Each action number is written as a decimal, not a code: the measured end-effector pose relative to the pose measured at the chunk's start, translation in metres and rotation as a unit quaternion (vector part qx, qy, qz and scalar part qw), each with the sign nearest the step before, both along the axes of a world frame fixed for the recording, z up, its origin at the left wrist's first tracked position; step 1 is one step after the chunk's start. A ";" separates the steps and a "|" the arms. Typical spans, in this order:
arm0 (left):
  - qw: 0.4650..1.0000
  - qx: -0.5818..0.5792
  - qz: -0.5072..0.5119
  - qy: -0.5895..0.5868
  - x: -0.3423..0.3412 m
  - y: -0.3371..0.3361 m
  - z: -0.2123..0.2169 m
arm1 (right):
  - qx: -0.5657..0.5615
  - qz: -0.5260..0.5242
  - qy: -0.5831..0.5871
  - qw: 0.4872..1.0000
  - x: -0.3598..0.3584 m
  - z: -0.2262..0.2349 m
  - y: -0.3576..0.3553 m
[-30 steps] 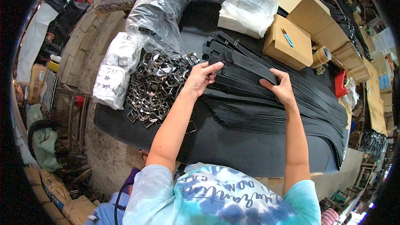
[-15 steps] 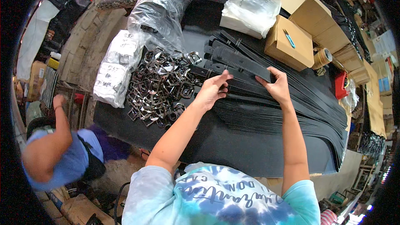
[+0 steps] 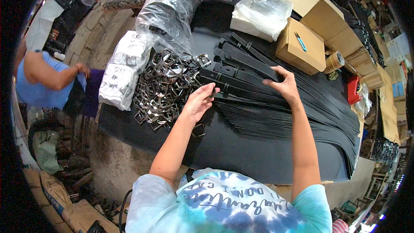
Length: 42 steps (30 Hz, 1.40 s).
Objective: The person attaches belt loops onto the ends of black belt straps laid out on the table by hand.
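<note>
A fan of long black belt straps spreads across the table, their near ends layered and bending over the right side. Just left of the strap ends, my left hand is closed, fingertips and thumb pinched together; a small dark thing seems to be between them, too small to make out. My right hand hovers over the upper straps with thumb and fingers apart, holding nothing visible. Beside my left hand lies a heap of dark metal buckles, with some loose ones at its lower edge. Several upper straps carry buckles or loops at their left ends.
White wrapped packs and a clear plastic bag border the buckles. A cardboard box with a blue pen stands at the back right, near a tape roll and a red container. Another person is at the left.
My left hand has moved left and down toward the buckles. My right hand has let go of the strap end it held. The other person at the left has moved farther back.
</note>
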<state>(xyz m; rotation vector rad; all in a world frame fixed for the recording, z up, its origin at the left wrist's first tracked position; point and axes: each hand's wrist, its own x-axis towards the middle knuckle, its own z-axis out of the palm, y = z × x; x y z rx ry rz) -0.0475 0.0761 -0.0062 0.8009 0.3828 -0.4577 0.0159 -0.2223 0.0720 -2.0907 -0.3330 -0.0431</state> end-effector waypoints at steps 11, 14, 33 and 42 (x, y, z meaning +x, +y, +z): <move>0.950 -0.309 -0.021 -0.021 0.028 -0.028 0.019 | 0.134 0.033 0.121 0.983 -0.005 0.006 -0.016; 0.961 -0.273 -0.026 -0.045 0.035 -0.033 0.005 | 0.146 0.005 0.107 0.983 -0.007 0.010 -0.013; 0.967 0.218 0.116 -0.067 0.066 -0.048 0.026 | 0.037 0.030 0.092 0.995 -0.012 0.030 -0.011; 0.928 0.349 0.072 -0.113 0.075 -0.037 0.030 | 0.038 -0.001 0.043 0.998 -0.024 0.020 -0.006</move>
